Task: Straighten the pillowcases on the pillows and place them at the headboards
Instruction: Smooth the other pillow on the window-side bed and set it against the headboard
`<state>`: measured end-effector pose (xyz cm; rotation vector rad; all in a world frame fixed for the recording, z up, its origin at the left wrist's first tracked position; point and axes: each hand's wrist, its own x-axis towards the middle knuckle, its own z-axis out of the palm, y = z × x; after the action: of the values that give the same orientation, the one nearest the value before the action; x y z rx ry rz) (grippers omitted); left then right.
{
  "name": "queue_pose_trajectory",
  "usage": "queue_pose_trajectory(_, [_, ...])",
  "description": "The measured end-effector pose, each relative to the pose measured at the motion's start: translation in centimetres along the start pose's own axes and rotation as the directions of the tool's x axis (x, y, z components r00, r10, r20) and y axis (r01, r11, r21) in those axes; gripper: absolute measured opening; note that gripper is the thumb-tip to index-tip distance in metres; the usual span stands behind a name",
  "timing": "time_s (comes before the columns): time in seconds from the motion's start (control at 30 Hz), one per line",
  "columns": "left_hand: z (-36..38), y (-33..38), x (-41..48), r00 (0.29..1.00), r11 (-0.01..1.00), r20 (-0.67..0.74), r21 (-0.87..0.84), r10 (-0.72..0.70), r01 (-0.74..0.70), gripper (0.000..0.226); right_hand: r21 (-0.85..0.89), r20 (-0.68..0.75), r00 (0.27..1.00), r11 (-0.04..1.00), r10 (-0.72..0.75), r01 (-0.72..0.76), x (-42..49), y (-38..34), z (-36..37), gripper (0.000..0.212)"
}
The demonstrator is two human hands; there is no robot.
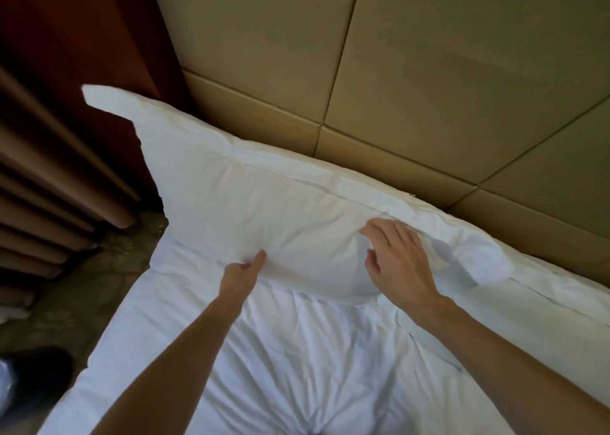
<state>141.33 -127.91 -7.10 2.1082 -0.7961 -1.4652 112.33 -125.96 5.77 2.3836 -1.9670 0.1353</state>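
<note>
headboard (429, 71): padded tan panels with deep seams between them, smooth leather-like face. Fills the top and right of the view.
bed (297, 368): white cover, heavily creased, folds fanning out from the bottom centre. Left edge runs diagonally along the floor.
pillow (247, 210): white, plump, long side against the base of the headboard, at the bed's left corner. Lies flat on the cover.
pillowcase flange (462, 263): flat stitched border around the pillow. Right end flops loose and folded, and the far left corner sticks out past the bed over the wood panel.
curtain (49, 177): brown, thick vertical pleats, left edge of view.
wood panel (82, 22): dark reddish, between curtain and headboard.
floor (99, 286): patterned brownish carpet beside the bed. A dark object sits at the bottom left, can't tell what.
right hand (399, 266): arm reaches in from the lower right, palm down over the pillow's right end. Grip apart: fingers spread and loosely bent, tips touching the case, holding nothing.
left hand (242, 269): arm reaches in from the bottom centre to the pillow's near edge. Thumb lies straight on top, other fingers tucked under the edge, so the grip is pinching the pillow.
fabric: case cotton-like, fine wrinkles, smoother than the cover.
</note>
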Motion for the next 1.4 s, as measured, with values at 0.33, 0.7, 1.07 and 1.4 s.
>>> queue_pose_trajectory(0.33, [7.7,-5.9,2.8,0.966,0.915,0.206,-0.340,-0.154,0.219,0.048,-0.159,0.094,0.988,0.977,-0.124,0.138,-0.3,0.9,1.7,0.061])
queue_pose_trajectory(0.7, [9.3,-4.0,3.6,1.000,0.992,-0.007,-0.124,0.006,-0.007,0.030,-0.234,0.226,0.944,0.928,-0.239,0.291,1.7,-0.1,2.2,0.075])
queue_pose_trajectory(1.07, [7.3,-3.9,-2.0,0.988,0.978,0.011,0.139,0.156,-0.156,0.024,-0.281,0.263,0.948,0.925,-0.181,0.255,4.3,-0.1,2.2,0.095])
queue_pose_trajectory(1.4, [8.6,-0.8,-2.6,0.950,0.830,-0.132,-0.530,-0.282,0.173,0.034,-0.147,0.325,0.930,0.962,-0.173,0.230,5.1,0.0,2.8,0.073])
